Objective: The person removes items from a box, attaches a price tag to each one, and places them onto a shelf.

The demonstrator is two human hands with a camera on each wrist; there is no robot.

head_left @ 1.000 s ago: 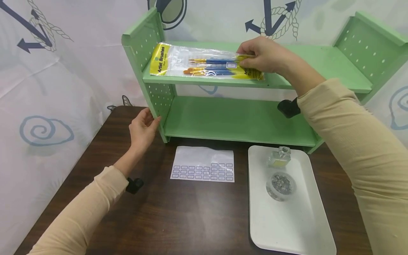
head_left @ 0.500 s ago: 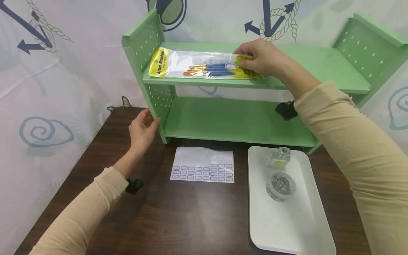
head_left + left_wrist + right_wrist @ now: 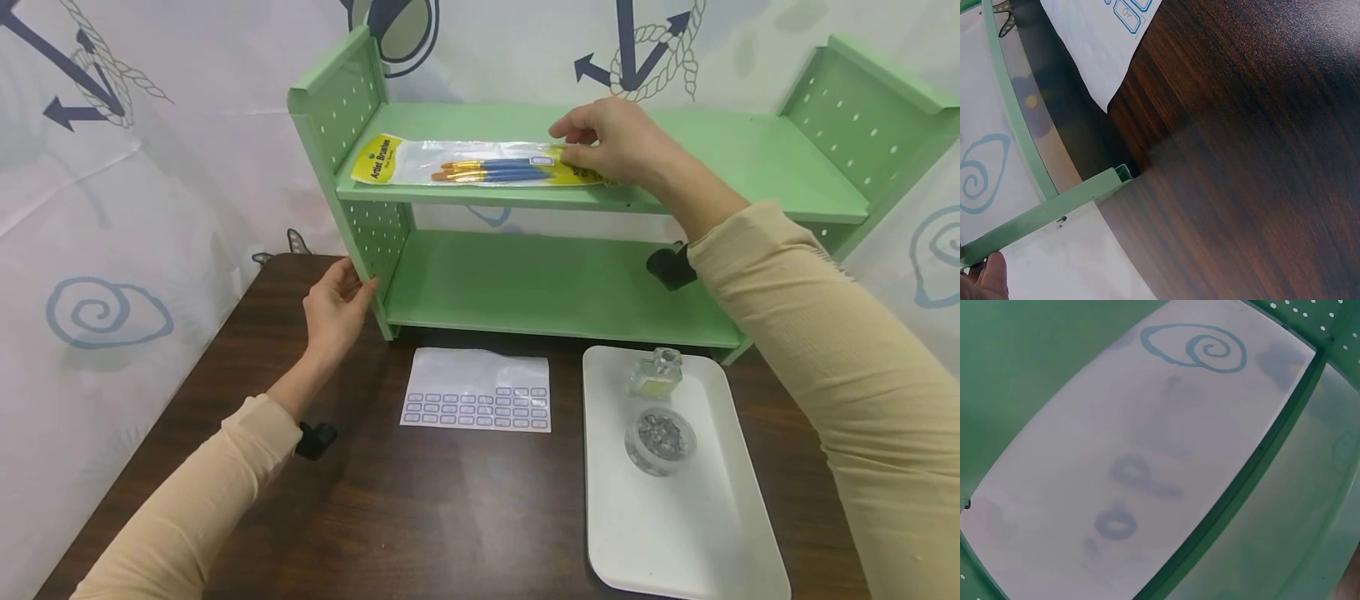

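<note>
A green two-tier shelf (image 3: 525,283) with perforated side panels stands on the dark table. My left hand (image 3: 335,307) pinches the front edge of its left panel, thumb in front and fingers mostly hidden behind; the left wrist view catches the fingertips (image 3: 994,272) at that green edge. On the upper tier lies a clear and yellow packet of artist brushes (image 3: 480,171), flat along the front edge, with a small label on it. Over its right end my right hand (image 3: 622,142) has index finger and thumb spread apart, the thumb right at the packet.
A sheet of small printed labels (image 3: 476,390) lies before the shelf. To its right, a white tray (image 3: 690,533) bears a small glass bottle (image 3: 655,372) and a round clear tub (image 3: 660,440) of grey bits. A patterned curtain (image 3: 112,217) hangs behind.
The packet's raised back edge has come down and it now lies flat on the upper tier. My right fingers have parted from it. The left hand has stayed on the panel.
</note>
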